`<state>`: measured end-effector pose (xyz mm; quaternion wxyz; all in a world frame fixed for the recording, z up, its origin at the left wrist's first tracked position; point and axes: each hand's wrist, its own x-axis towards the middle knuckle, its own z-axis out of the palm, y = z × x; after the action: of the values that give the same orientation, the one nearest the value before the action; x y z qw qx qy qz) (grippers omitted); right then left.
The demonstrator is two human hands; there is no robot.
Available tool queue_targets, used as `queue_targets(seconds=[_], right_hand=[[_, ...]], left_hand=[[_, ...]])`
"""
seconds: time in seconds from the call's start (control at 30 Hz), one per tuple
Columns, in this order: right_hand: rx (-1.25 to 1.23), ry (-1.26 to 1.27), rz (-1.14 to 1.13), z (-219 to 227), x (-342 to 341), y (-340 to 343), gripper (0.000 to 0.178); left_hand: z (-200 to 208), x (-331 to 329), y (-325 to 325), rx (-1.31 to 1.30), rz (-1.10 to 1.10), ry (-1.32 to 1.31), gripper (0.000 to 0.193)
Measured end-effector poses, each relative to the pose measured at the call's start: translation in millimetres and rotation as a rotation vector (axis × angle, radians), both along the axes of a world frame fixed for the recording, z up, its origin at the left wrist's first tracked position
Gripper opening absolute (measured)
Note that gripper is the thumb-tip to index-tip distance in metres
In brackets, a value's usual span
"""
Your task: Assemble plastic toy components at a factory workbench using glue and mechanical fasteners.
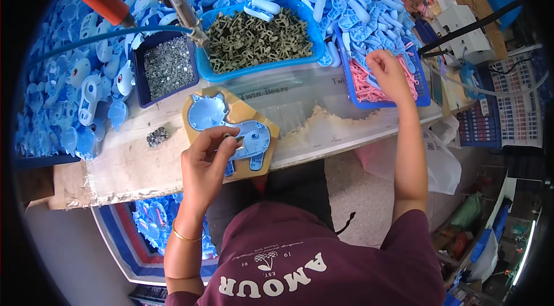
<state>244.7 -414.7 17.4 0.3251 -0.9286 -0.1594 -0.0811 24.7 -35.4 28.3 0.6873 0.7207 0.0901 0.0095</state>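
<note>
The left hand (205, 160) pinches a small greyish piece (239, 143) between thumb and fingers; they cover most of it, so its exact shape is hard to see. This hand is just above the blue shell (254, 137) and hides a portion of it. The shell lies inside the tan holder (245, 112). The right hand (389, 78) is at the blue basket (424, 99), over pink parts (368, 91); its fingers are bent, but I cannot tell whether they grasp something. The dark border cuts the heap of blue parts (63, 98).
</note>
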Motion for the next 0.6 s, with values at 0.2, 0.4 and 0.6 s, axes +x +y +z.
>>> queue_targets(seconds=[0.2, 0.4, 0.6], right_hand=[[-0.56, -0.239, 0.05, -13, -14, 25, 0.013], [-0.335, -0.09, 0.007, 8, -17, 8, 0.015], [0.304, 0.165, -0.028, 17, -6, 2, 0.017]], left_hand=[[-1, 2, -2, 0.008, -0.017, 0.004, 0.018], [-2, 1, 0, 0.02, -0.004, -0.024, 0.019], [-2, 4, 1, -0.033, -0.004, 0.009, 0.022]])
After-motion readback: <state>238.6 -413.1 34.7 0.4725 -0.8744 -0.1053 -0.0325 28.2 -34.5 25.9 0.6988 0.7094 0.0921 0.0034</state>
